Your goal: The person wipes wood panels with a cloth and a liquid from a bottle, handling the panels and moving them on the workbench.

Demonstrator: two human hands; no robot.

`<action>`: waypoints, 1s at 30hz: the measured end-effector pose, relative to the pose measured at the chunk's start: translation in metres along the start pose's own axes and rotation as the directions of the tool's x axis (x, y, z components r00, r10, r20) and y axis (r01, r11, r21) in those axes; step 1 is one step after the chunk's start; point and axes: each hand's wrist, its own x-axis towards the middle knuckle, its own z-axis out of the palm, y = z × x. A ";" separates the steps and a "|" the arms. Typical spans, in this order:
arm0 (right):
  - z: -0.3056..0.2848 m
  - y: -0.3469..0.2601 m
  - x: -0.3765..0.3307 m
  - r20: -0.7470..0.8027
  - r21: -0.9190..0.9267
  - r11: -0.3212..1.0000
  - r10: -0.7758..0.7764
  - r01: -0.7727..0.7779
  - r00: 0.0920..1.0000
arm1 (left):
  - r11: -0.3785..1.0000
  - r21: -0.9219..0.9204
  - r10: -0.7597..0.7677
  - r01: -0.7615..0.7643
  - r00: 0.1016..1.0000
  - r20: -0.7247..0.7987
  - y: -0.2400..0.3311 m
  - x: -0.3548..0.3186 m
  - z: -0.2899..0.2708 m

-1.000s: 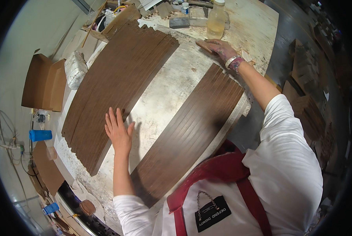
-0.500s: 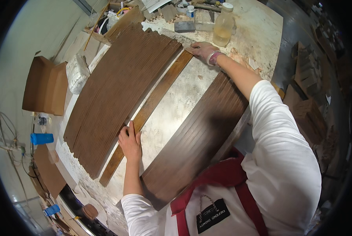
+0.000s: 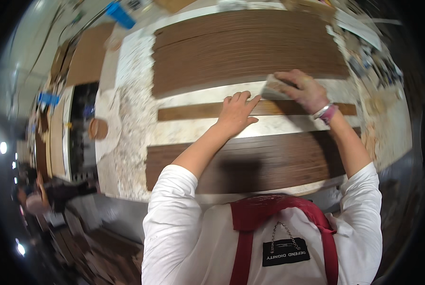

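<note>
Sanding of a single narrow wood strip (image 3: 198, 112), which lay across the frame's centre on the stained workbench (image 3: 127, 118) between two dark veneer stacks. Left hand (image 3: 236, 114) pressed flat, fingers spread, pinning the strip. Right hand (image 3: 302, 89) clasped a pale sanding block (image 3: 272, 88) at the strip's upper edge. The next stroke likely called for steady downward pressure along the grain.

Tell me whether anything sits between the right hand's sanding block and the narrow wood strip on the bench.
Nothing visible does. The right hand presses the pale block near the strip, at its far edge. The left hand lies flat on the strip just beside it.
</note>
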 end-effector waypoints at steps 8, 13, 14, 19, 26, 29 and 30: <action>0.188 -0.224 0.147 0.212 0.082 0.841 -0.539 0.534 0.816 | 0.945 -0.219 -0.242 0.241 0.970 0.023 -0.047 -0.026 0.036; 0.214 -0.266 0.181 0.625 -0.165 0.759 -0.413 0.630 0.662 | 0.820 -0.556 -0.232 0.134 0.967 -0.108 -0.045 -0.042 0.023; 0.225 -0.252 0.191 0.531 -0.237 0.675 -0.512 0.699 0.675 | 0.749 -0.658 -0.225 0.079 0.964 -0.141 -0.043 -0.040 0.021; 0.214 -0.245 0.207 0.320 -0.305 0.753 -0.495 0.583 0.808 | 0.716 -0.698 -0.084 0.014 0.994 -0.066 -0.055 -0.036 -0.024; 0.173 -0.234 0.190 0.191 -0.109 0.884 -0.431 0.455 0.882 | 0.923 -0.384 -0.117 -0.014 0.942 -0.315 -0.082 -0.007 0.056; 0.201 -0.253 0.178 0.255 0.018 0.876 -0.471 0.482 0.845 | 0.778 -0.617 -0.207 -0.116 0.881 -0.426 -0.073 -0.019 0.070; 0.215 -0.255 0.173 0.324 0.019 0.834 -0.526 0.551 0.786 | 0.901 -0.426 -0.121 -0.075 0.902 -0.414 -0.074 -0.023 0.070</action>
